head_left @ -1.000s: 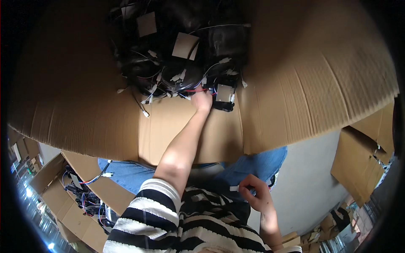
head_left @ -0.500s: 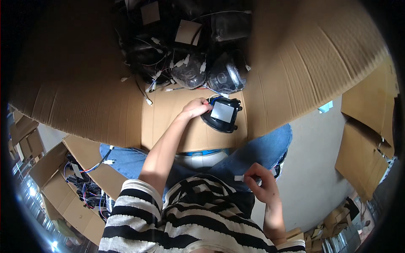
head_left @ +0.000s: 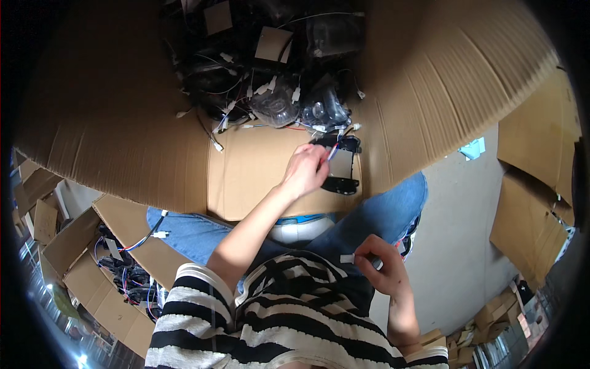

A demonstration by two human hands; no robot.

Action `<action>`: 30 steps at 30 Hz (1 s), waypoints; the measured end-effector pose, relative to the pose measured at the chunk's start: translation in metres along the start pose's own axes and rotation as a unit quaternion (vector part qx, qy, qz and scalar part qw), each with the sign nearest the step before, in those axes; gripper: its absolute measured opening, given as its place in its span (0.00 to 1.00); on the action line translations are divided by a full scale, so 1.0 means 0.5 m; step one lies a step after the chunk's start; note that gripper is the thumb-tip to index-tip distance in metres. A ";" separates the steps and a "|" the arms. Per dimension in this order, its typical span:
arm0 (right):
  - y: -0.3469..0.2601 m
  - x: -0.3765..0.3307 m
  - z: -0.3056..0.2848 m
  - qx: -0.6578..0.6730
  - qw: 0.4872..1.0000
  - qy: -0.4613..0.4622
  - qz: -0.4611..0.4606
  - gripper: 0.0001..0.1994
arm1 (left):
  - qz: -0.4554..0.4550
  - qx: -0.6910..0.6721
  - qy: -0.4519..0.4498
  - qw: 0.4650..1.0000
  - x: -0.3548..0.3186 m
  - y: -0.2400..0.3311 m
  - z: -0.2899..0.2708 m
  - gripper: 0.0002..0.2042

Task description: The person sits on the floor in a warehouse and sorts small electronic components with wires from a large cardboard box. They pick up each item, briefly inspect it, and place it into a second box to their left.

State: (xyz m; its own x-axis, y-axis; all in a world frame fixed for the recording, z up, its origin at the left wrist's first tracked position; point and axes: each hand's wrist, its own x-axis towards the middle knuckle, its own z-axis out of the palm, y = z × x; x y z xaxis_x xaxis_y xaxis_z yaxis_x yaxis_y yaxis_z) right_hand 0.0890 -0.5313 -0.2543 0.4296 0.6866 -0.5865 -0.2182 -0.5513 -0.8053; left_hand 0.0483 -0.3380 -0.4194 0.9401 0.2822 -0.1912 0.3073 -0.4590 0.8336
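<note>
Left hand is clamped on a black part by its wires, just clear of the tangled pile inside the big box. One piece out, plenty left in there: glossy black housings, thin coloured leads, white plugs. Right hand, well below the box, pinches a small white tab. Corrugated, creased cardboard walls.
</note>
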 end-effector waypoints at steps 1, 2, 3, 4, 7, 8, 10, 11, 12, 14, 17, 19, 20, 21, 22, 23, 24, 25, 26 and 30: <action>-0.002 -0.005 0.002 -0.005 1.000 -0.005 -0.004 0.02 | 0.023 0.020 -0.034 0.999 -0.018 0.019 -0.017 0.05; -0.005 -0.009 0.004 -0.011 1.000 -0.012 -0.011 0.02 | 0.017 -0.035 -0.033 0.999 -0.032 0.035 -0.031 0.05; -0.009 -0.014 0.009 -0.014 1.000 -0.011 -0.025 0.02 | 0.011 -0.090 -0.032 0.995 -0.047 0.048 -0.044 0.04; -0.014 -0.018 0.014 -0.018 0.999 -0.008 -0.040 0.03 | 0.008 -0.145 -0.030 0.989 -0.058 0.063 -0.057 0.04; -0.017 -0.035 0.027 -0.031 0.997 -0.010 -0.071 0.03 | -0.067 -0.425 -0.090 0.898 -0.101 0.122 -0.104 0.05; -0.018 -0.042 0.032 -0.036 0.996 -0.012 -0.079 0.03 | -0.148 -0.371 -0.140 0.906 -0.112 0.141 -0.136 0.09; -0.025 -0.056 0.043 -0.047 0.995 -0.016 -0.086 0.03 | -0.076 -0.267 -0.107 0.955 -0.136 0.181 -0.171 0.13; -0.030 -0.062 0.047 -0.052 0.994 -0.019 -0.091 0.03 | -0.040 -0.212 -0.088 0.972 -0.152 0.193 -0.182 0.15; -0.036 -0.069 0.052 -0.058 0.993 -0.020 -0.102 0.04 | 0.016 -0.193 -0.072 0.978 -0.173 0.180 -0.178 0.21; -0.044 -0.081 0.067 -0.066 0.990 -0.022 -0.120 0.04 | -0.014 -0.220 -0.058 0.974 -0.206 0.202 -0.202 0.24; -0.064 -0.095 0.089 -0.067 0.984 -0.020 -0.163 0.05 | -0.048 -0.266 -0.066 0.961 -0.254 0.234 -0.244 0.29; -0.073 -0.102 0.103 -0.071 0.980 -0.026 -0.185 0.05 | 0.030 -0.216 -0.041 0.975 -0.284 0.226 -0.242 0.26; -0.077 -0.106 0.108 -0.073 0.978 -0.029 -0.195 0.05 | 0.053 -0.173 -0.047 0.982 -0.300 0.234 -0.257 0.21; -0.084 -0.109 0.113 -0.072 0.976 -0.023 -0.204 0.05 | 0.053 -0.168 -0.041 0.984 -0.314 0.246 -0.264 0.17; -0.091 -0.112 0.118 -0.071 0.975 -0.017 -0.210 0.05 | 0.057 -0.139 -0.022 0.988 -0.329 0.247 -0.262 0.16; -0.099 -0.115 0.123 -0.070 0.974 -0.012 -0.216 0.05 | 0.061 -0.109 -0.005 0.992 -0.341 0.248 -0.260 0.16; -0.107 -0.118 0.127 -0.069 0.972 -0.011 -0.224 0.05 | 0.056 -0.085 -0.005 0.995 -0.351 0.248 -0.259 0.17; -0.114 -0.123 0.129 -0.068 0.971 -0.010 -0.230 0.04 | 0.051 -0.062 -0.006 0.997 -0.359 0.249 -0.255 0.17; -0.119 -0.125 0.133 -0.066 0.970 -0.009 -0.235 0.04 | 0.046 -0.038 -0.008 0.998 -0.367 0.250 -0.252 0.19; -0.129 -0.123 0.163 -0.062 0.968 0.011 -0.244 0.05 | 0.058 -0.021 0.012 0.998 -0.383 0.257 -0.244 0.16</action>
State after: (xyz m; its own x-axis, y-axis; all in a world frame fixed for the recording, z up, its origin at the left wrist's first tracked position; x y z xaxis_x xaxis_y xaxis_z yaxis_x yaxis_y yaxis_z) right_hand 0.0055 -0.4993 -0.1732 0.4739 0.8702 -0.1351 0.1228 -0.2173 -0.9684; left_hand -0.1102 -0.3483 -0.2124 0.9652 0.2493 -0.0791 0.1886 -0.4537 0.8710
